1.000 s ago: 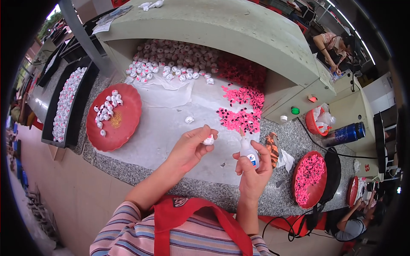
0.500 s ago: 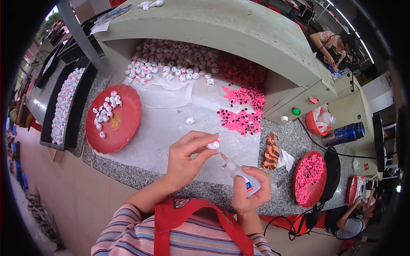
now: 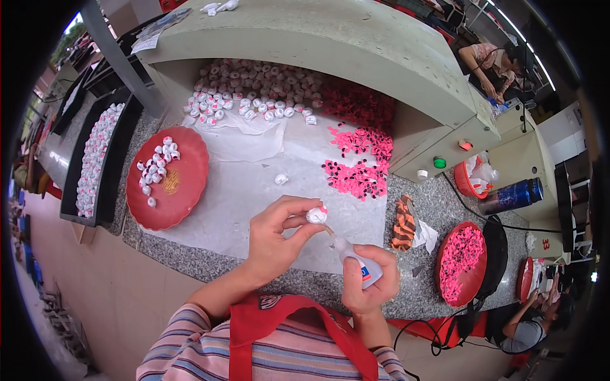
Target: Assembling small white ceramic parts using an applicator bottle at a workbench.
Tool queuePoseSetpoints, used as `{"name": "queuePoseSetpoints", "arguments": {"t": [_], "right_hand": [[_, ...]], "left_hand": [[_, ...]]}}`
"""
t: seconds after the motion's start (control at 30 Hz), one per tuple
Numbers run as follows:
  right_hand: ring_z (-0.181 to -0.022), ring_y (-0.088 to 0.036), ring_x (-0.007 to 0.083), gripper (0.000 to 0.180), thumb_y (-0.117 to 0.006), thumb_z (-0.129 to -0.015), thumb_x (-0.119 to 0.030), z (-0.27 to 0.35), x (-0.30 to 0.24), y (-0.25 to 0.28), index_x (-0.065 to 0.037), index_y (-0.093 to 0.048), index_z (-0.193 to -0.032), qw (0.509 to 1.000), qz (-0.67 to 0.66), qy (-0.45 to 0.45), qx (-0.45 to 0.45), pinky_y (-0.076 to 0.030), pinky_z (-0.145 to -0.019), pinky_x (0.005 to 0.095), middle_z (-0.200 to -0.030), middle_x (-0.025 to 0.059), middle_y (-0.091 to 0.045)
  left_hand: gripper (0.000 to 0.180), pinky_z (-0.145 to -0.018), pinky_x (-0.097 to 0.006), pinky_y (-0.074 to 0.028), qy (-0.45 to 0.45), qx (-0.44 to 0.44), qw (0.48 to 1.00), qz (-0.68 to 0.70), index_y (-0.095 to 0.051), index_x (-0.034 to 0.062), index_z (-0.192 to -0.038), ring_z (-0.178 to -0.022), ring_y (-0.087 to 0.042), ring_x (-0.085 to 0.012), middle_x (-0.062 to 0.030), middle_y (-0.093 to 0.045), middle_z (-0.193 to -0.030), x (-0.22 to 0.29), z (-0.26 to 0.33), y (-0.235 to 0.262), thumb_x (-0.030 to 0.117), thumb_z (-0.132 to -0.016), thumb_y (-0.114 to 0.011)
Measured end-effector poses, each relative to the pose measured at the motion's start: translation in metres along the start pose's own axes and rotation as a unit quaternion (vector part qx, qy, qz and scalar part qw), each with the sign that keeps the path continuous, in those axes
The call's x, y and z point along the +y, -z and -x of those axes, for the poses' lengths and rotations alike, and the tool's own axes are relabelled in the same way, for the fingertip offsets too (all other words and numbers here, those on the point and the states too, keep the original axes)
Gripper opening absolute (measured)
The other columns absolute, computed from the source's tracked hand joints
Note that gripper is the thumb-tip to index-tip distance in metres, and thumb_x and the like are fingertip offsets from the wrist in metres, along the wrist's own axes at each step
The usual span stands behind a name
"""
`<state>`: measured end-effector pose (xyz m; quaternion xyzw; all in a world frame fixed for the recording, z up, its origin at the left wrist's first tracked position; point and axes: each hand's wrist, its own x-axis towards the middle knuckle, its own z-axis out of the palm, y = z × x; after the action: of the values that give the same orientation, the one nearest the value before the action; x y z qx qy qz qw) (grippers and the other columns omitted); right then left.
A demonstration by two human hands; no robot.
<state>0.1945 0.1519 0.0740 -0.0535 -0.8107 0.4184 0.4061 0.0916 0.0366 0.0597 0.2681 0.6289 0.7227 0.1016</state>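
Bottle (image 3: 365,270) rests clasped in the right hand's (image 3: 372,286) grip, its nozzle (image 3: 330,231), well apart a second ago, now just below the white ball (image 3: 316,216) pinched in the left hand's (image 3: 274,238) grip above the table (image 3: 416,297); application seems under way. Whether the tip touches is unclear. Farther off, shadow blurs heaped balls (image 3: 254,75).

Factory workshop (heaped white parts (image 3: 254,82), co-workers (image 3: 486,56) nearby)
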Motion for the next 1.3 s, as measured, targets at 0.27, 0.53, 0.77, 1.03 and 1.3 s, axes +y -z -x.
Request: {"name": "queuePoseSetpoints", "arguments": {"t": [0.27, 0.53, 0.77, 1.03, 1.3], "right_hand": [[-0.054, -0.060, 0.0203, 0.022, -0.065, -0.067, -0.003, -0.003, -0.002, 0.001, 0.000, -0.054, -0.085, 1.000, 0.001, 0.010, 0.000, -0.047, -0.049, 0.0266, -0.068, 0.0119, -0.060], [-0.054, -0.060, 0.0212, 0.019, -0.063, -0.067, -0.001, -0.012, -0.008, 0.005, 0.001, -0.055, -0.084, 0.998, 0.007, 0.047, -0.042, -0.047, -0.049, 0.0273, -0.069, 0.0114, -0.061], [-0.053, -0.059, 0.0215, 0.017, -0.063, -0.067, -0.001, -0.013, -0.011, 0.008, 0.000, -0.055, -0.082, 0.998, 0.027, 0.049, -0.027, -0.047, -0.048, 0.0276, -0.067, 0.0110, -0.061], [-0.052, -0.059, 0.0214, 0.017, -0.063, -0.067, -0.001, -0.011, -0.011, 0.008, 0.001, -0.054, -0.081, 0.998, 0.019, 0.063, -0.021, -0.046, -0.047, 0.0277, -0.066, 0.0110, -0.060], [-0.052, -0.059, 0.0210, 0.016, -0.063, -0.067, -0.001, -0.012, -0.007, 0.012, 0.000, -0.055, -0.081, 0.998, 0.027, 0.060, -0.007, -0.046, -0.047, 0.0275, -0.067, 0.0106, -0.061]], "left_hand": [[0.030, -0.077, -0.029, -0.052, -0.012, 0.002, 1.000, -0.008, -0.053, -0.0063, -0.100, -0.090, -0.057, -0.0202, -0.0145, -0.053, -0.100, 0.002, -0.002, -0.001, -0.013, -0.071, -0.058], [0.032, -0.075, -0.027, -0.052, -0.044, -0.005, 0.996, -0.073, -0.055, -0.0044, -0.100, -0.090, -0.057, -0.0190, -0.0145, -0.053, -0.102, 0.002, -0.001, 0.003, -0.014, -0.069, -0.059], [0.031, -0.078, -0.028, -0.050, 0.022, 0.005, 1.000, 0.021, -0.053, -0.0049, -0.101, -0.093, -0.057, -0.0194, -0.0146, -0.055, -0.103, 0.002, 0.001, 0.001, -0.013, -0.071, -0.058], [0.033, -0.079, -0.030, -0.050, 0.135, -0.023, 0.978, 0.160, -0.050, -0.0062, -0.103, -0.094, -0.057, -0.0217, -0.0177, -0.057, -0.103, 0.003, -0.001, 0.006, -0.013, -0.072, -0.056], [0.034, -0.080, -0.030, -0.049, 0.156, -0.023, 0.974, 0.164, -0.050, -0.0050, -0.102, -0.093, -0.059, -0.0223, -0.0168, -0.058, -0.102, 0.004, -0.003, 0.006, -0.013, -0.070, -0.058]]}}
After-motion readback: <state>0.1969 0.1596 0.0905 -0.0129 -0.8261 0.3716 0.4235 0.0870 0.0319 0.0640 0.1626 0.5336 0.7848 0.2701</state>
